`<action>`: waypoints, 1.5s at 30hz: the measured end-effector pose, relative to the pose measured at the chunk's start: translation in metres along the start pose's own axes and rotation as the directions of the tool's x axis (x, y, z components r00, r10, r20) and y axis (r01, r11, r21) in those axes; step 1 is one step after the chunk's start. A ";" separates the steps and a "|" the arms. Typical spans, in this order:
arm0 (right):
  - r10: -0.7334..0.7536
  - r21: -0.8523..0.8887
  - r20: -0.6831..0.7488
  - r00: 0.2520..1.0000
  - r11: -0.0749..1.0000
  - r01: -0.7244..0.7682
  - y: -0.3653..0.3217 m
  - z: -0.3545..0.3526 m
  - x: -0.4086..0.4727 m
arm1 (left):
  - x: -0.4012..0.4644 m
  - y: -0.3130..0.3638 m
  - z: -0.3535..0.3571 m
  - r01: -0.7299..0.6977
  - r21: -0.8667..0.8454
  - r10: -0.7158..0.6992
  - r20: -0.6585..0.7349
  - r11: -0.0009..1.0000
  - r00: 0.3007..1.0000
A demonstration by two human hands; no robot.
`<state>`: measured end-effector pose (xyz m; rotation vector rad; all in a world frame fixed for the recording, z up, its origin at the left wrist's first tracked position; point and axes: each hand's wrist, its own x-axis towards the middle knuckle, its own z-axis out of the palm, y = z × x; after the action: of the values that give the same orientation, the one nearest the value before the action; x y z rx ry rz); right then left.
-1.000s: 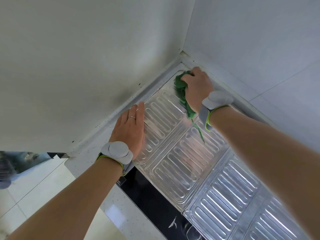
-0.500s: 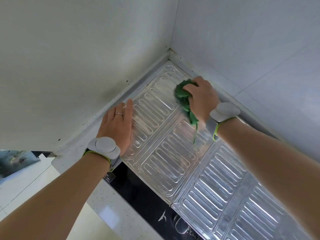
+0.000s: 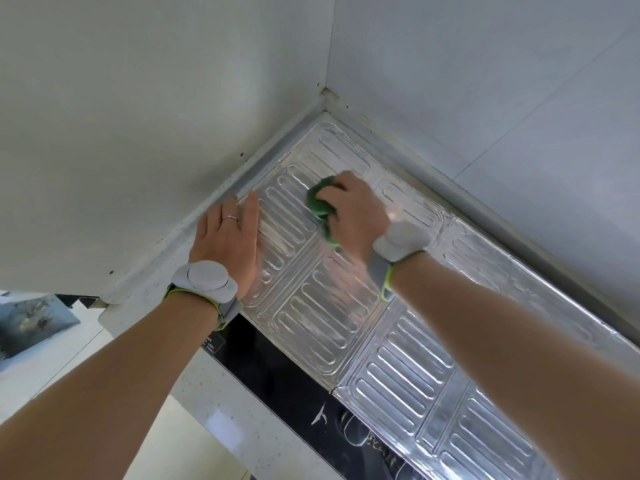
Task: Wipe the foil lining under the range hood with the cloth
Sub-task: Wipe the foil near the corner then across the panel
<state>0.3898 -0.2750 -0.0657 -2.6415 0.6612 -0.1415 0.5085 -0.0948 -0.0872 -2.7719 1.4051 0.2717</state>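
Note:
Ribbed silver foil lining covers the surface in the corner between two white walls. My right hand grips a bunched green cloth and presses it on the foil, a short way out from the corner. A strip of the cloth trails under the palm. My left hand lies flat with straight fingers on the foil's left edge, beside the grey sealing strip. Both wrists wear grey bands.
A black glass cooktop borders the foil on the near side, with a speckled white counter in front. White walls close in at the left and back. A picture-like object lies at the far left.
My right hand has drawn the cloth out of the corner, toward me and my left hand. My left hand stays flat on the foil edge. The camera view has shifted.

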 end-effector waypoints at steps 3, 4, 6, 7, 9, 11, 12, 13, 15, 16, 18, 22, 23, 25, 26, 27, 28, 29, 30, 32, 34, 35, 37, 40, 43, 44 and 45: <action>-0.178 -0.051 0.116 0.977 0.981 0.185 -0.006 0.004 -0.011 | -0.002 0.001 -0.001 -0.017 0.023 0.016 0.028 1.000 0.999; -0.179 -0.059 0.126 0.976 0.980 0.188 -0.001 0.001 -0.014 | -0.003 0.001 0.000 -0.030 0.031 0.029 0.029 0.999 0.999; -0.093 -0.067 0.078 0.993 0.993 0.099 0.015 -0.009 -0.018 | -0.004 0.003 0.000 -0.055 0.044 0.053 0.039 0.998 0.998; -0.008 -0.079 0.034 0.999 0.997 0.011 0.027 -0.014 -0.018 | -0.004 0.005 0.000 -0.072 0.042 0.071 0.040 0.997 0.997; 0.192 -0.094 -0.071 0.979 0.976 -0.198 0.052 -0.027 -0.018 | -0.006 0.012 0.001 -0.104 0.026 0.103 0.017 0.994 0.995; 0.295 -0.111 -0.186 0.937 0.941 -0.319 0.067 -0.034 -0.018 | -0.007 0.020 0.003 -0.122 0.010 0.122 0.010 0.992 0.992; 0.308 -0.126 -0.194 0.931 0.934 -0.335 0.070 -0.035 -0.021 | -0.008 0.025 0.005 -0.137 0.003 0.137 0.014 0.991 0.991; 0.306 -0.132 -0.173 0.936 0.935 -0.330 0.069 -0.034 -0.025 | -0.008 0.030 0.007 -0.151 -0.003 0.151 0.026 0.988 0.988; 0.208 -0.131 -0.096 0.973 0.967 -0.220 0.054 -0.025 -0.032 | -0.009 0.033 0.012 -0.164 -0.002 0.164 0.056 0.987 0.985; 0.131 -0.127 -0.048 0.990 0.983 -0.136 0.044 -0.019 -0.038 | -0.010 0.035 0.014 -0.164 0.007 0.163 0.061 0.986 0.985; -0.030 -0.112 0.068 0.997 0.993 0.037 0.020 -0.008 -0.052 | -0.011 0.035 0.017 -0.155 0.029 0.152 0.066 0.988 0.986; -0.238 -0.074 0.213 0.947 0.963 0.259 -0.002 -0.001 -0.079 | -0.011 0.037 0.020 -0.138 0.052 0.134 0.061 0.989 0.989; -0.249 -0.075 0.212 0.945 0.960 0.270 0.001 -0.004 -0.082 | -0.011 0.038 0.020 -0.137 0.056 0.133 0.058 0.989 0.989; -0.210 -0.097 0.183 0.960 0.968 0.230 0.017 -0.018 -0.081 | -0.012 0.038 0.021 -0.133 0.053 0.130 0.053 0.990 0.990; -0.154 -0.106 0.158 0.975 0.979 0.172 0.028 -0.025 -0.076 | -0.013 0.037 0.021 -0.129 0.049 0.126 0.052 0.990 0.991; -0.072 -0.111 0.117 0.990 0.990 0.085 0.040 -0.032 -0.070 | -0.013 0.037 0.021 -0.126 0.043 0.124 0.048 0.991 0.991; 0.031 -0.115 0.075 0.997 0.993 -0.022 0.053 -0.039 -0.064 | -0.014 0.036 0.020 -0.125 0.044 0.122 0.048 0.991 0.991; 0.136 -0.119 0.020 0.991 0.984 -0.132 0.064 -0.043 -0.058 | -0.015 0.036 0.019 -0.123 0.048 0.121 0.050 0.991 0.991; 0.220 -0.131 -0.044 0.974 0.966 -0.224 0.073 -0.045 -0.053 | -0.015 0.036 0.020 -0.121 0.050 0.118 0.055 0.991 0.991; 0.290 -0.152 -0.145 0.946 0.938 -0.311 0.079 -0.042 -0.052 | -0.015 0.037 0.019 -0.122 0.058 0.118 0.059 0.991 0.991; 0.243 -0.150 -0.115 0.963 0.954 -0.259 0.068 -0.034 -0.060 | -0.015 0.039 0.018 -0.126 0.066 0.122 0.059 0.990 0.991; 0.169 -0.146 -0.056 0.984 0.974 -0.176 0.059 -0.027 -0.068 | -0.016 0.039 0.018 -0.127 0.072 0.122 0.060 0.989 0.991; -0.020 -0.142 0.111 0.994 0.989 0.035 0.033 -0.013 -0.090 | -0.015 0.039 0.020 -0.130 0.088 0.124 0.065 0.988 0.990; -0.216 -0.046 0.250 0.944 0.971 0.235 -0.003 0.000 -0.125 | -0.015 0.040 0.024 -0.125 0.102 0.120 0.053 0.987 0.991; -0.279 0.016 0.245 0.929 0.959 0.284 -0.003 -0.008 -0.134 | -0.015 0.039 0.024 -0.114 0.117 0.110 0.036 0.987 0.993; -0.262 0.006 0.235 0.936 0.963 0.268 0.006 -0.013 -0.132 | -0.015 0.039 0.024 -0.117 0.117 0.114 0.037 0.986 0.993; -0.218 -0.018 0.218 0.951 0.974 0.227 0.017 -0.020 -0.126 | -0.016 0.039 0.023 -0.119 0.119 0.116 0.039 0.986 0.993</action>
<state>0.2671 -0.2365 -0.0545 -2.7147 0.2973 0.0951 0.4650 -0.1032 -0.1051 -2.5825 1.5260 0.2244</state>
